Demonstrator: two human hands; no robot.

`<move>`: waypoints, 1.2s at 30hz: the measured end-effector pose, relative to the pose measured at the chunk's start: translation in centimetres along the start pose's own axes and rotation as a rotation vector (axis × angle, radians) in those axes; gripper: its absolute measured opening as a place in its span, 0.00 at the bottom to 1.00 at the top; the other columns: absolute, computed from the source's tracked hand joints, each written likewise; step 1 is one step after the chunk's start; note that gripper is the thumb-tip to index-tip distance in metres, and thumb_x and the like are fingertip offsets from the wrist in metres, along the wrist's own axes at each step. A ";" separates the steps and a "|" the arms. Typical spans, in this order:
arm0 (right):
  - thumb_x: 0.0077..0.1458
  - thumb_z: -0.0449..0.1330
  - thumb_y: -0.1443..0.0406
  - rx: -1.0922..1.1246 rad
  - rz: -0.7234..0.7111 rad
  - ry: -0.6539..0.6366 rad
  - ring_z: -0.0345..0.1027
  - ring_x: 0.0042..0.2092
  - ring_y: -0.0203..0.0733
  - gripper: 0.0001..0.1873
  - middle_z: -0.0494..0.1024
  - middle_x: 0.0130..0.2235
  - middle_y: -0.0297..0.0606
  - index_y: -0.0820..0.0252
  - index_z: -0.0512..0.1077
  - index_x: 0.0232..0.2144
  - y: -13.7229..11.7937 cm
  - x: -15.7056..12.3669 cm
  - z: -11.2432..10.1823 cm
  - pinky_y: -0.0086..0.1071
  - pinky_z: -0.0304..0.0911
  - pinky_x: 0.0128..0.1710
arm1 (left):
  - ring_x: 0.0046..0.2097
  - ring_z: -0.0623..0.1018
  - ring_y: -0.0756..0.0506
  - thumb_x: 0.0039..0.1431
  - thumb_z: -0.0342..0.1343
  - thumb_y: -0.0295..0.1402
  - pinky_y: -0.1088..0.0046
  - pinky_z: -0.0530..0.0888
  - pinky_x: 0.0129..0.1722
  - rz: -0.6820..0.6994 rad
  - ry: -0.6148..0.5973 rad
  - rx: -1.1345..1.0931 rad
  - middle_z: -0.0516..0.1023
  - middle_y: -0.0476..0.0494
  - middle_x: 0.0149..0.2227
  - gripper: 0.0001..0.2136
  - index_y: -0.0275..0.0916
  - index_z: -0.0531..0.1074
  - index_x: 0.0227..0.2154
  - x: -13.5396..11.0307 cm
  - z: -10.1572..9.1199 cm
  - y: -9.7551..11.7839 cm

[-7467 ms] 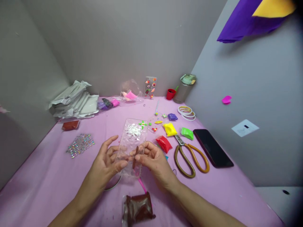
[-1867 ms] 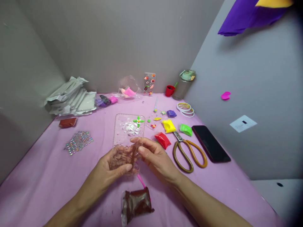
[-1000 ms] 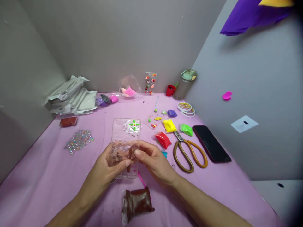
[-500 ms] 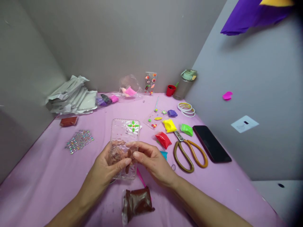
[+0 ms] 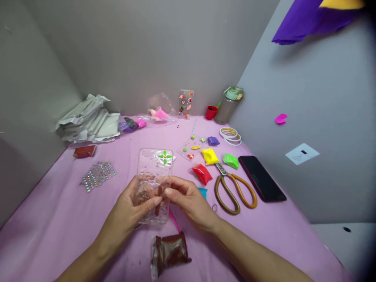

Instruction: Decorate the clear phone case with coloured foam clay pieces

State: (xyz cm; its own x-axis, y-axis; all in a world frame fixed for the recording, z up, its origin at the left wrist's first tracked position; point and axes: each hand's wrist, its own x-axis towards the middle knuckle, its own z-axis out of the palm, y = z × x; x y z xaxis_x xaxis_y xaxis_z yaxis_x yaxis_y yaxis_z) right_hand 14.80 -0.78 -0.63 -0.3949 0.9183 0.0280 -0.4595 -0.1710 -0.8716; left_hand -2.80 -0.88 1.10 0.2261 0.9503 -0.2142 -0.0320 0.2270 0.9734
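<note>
A clear phone case point(image 5: 147, 162) is held up between both hands, its lower half over my fingers. My left hand point(image 5: 133, 205) grips its left side, thumb across the front and fingers behind. With thumb and fingers, my right hand point(image 5: 188, 199) pinches the right edge beside small brown clay pieces point(image 5: 157, 209) on the case. A green flower with an orange centre point(image 5: 165, 157) shows at the case's upper right. Below the hands lies an opened packet of brown clay point(image 5: 172, 252), with a pink tool point(image 5: 174, 220) partly behind the case.
Scissors point(image 5: 232, 192), a black phone point(image 5: 262, 178) and red point(image 5: 202, 174), yellow point(image 5: 209, 156) and green point(image 5: 231, 161) clay packets lie right. Rhinestones point(image 5: 98, 175) and white packages point(image 5: 91, 119) are left. A decorated case point(image 5: 186, 103), red cup point(image 5: 211, 112) and bottle point(image 5: 229, 105) stand behind.
Both hands keep the same hold on the case, with hardly any finger movement. The whole view has shifted very slightly.
</note>
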 end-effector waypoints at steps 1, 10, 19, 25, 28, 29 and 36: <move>0.58 0.67 0.58 0.002 0.000 0.001 0.68 0.36 0.33 0.13 0.77 0.36 0.34 0.59 0.79 0.42 0.0 0.0 0.0 0.28 0.65 0.41 | 0.36 0.80 0.48 0.54 0.69 0.39 0.77 0.75 0.35 0.004 0.001 -0.004 0.79 0.52 0.35 0.22 0.43 0.68 0.49 0.0 0.0 -0.1; 0.59 0.67 0.60 0.015 0.020 -0.011 0.70 0.36 0.32 0.13 0.77 0.37 0.33 0.55 0.79 0.46 0.2 0.0 0.0 0.28 0.67 0.41 | 0.35 0.79 0.48 0.55 0.69 0.39 0.77 0.75 0.34 0.039 0.022 0.020 0.78 0.53 0.34 0.26 0.46 0.63 0.53 0.3 -0.5 -1.1; 0.59 0.67 0.59 -0.006 0.036 -0.032 0.70 0.32 0.32 0.15 0.76 0.33 0.31 0.56 0.79 0.47 0.5 -0.1 0.1 0.29 0.66 0.39 | 0.35 0.79 0.47 0.54 0.68 0.42 0.74 0.76 0.36 0.054 0.095 0.090 0.77 0.53 0.34 0.28 0.46 0.62 0.54 0.1 -0.6 -1.0; 0.57 0.68 0.58 -0.007 0.058 -0.021 0.69 0.33 0.31 0.16 0.78 0.35 0.33 0.56 0.80 0.47 0.2 0.0 0.0 0.28 0.65 0.39 | 0.36 0.78 0.47 0.55 0.68 0.43 0.73 0.75 0.36 0.034 0.069 0.070 0.76 0.53 0.34 0.28 0.47 0.62 0.54 0.1 -0.8 -0.9; 0.57 0.68 0.58 -0.006 0.050 -0.018 0.69 0.33 0.30 0.16 0.77 0.34 0.31 0.55 0.80 0.47 0.2 0.0 0.0 0.26 0.65 0.39 | 0.37 0.79 0.47 0.55 0.67 0.44 0.74 0.76 0.37 0.015 0.057 0.044 0.77 0.52 0.36 0.28 0.47 0.62 0.54 0.2 -0.8 -0.7; 0.58 0.68 0.58 -0.005 0.046 -0.021 0.69 0.33 0.30 0.15 0.77 0.34 0.31 0.55 0.80 0.47 0.2 0.0 0.1 0.26 0.65 0.39 | 0.37 0.79 0.47 0.55 0.68 0.44 0.74 0.76 0.37 0.013 0.054 0.034 0.77 0.52 0.36 0.28 0.47 0.62 0.54 0.2 -0.8 -0.6; 0.59 0.66 0.59 -0.033 0.037 -0.044 0.69 0.33 0.32 0.14 0.80 0.38 0.35 0.56 0.80 0.47 0.2 -0.1 0.1 0.29 0.65 0.40 | 0.37 0.79 0.47 0.56 0.66 0.44 0.74 0.75 0.36 0.033 0.068 0.084 0.78 0.50 0.39 0.26 0.47 0.63 0.54 0.1 -0.8 -0.7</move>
State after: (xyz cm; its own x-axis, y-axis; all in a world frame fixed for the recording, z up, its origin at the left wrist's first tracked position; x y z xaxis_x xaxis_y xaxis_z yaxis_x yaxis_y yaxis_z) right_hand 14.63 -0.98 -0.79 -0.4460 0.8949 0.0164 -0.4178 -0.1919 -0.8880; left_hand -3.56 -0.72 0.36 0.1597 0.9699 -0.1837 0.0441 0.1789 0.9829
